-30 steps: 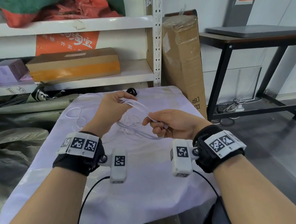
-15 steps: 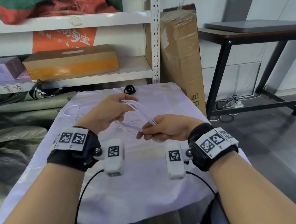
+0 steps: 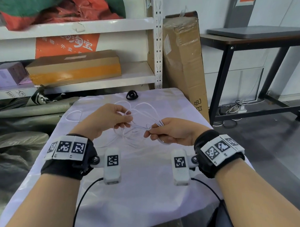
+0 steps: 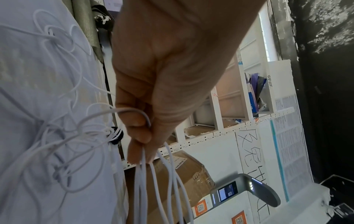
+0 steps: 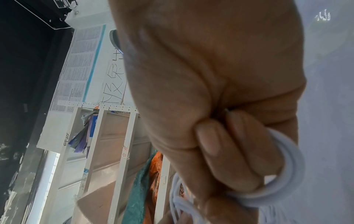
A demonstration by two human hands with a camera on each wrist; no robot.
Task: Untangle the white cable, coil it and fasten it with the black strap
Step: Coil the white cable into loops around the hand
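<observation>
The white cable point(image 3: 142, 116) hangs in loose tangled loops between both hands above the cloth-covered table point(image 3: 141, 191). My left hand point(image 3: 126, 119) pinches several strands between thumb and fingers; in the left wrist view the same strands point(image 4: 159, 174) run down from the fingertips point(image 4: 138, 151). My right hand point(image 3: 151, 130) grips a bundle of strands, and the right wrist view shows cable loops point(image 5: 287, 174) wrapped round its curled fingers point(image 5: 229, 151). One stray loop point(image 3: 74, 115) lies on the cloth to the left. The black strap point(image 3: 132, 95) lies curled at the table's far edge.
White metal shelving point(image 3: 95, 79) with a cardboard box point(image 3: 73, 67) stands behind the table. A tall wrapped carton point(image 3: 183, 59) leans at the back right. A black-framed desk point(image 3: 253, 49) stands to the right, with bundled grey-green tarps point(image 3: 14, 141) on the left.
Both hands have lowered slightly and drawn a little apart, and the cable loops between them have spread wider over the cloth. The strap stays where it was.
</observation>
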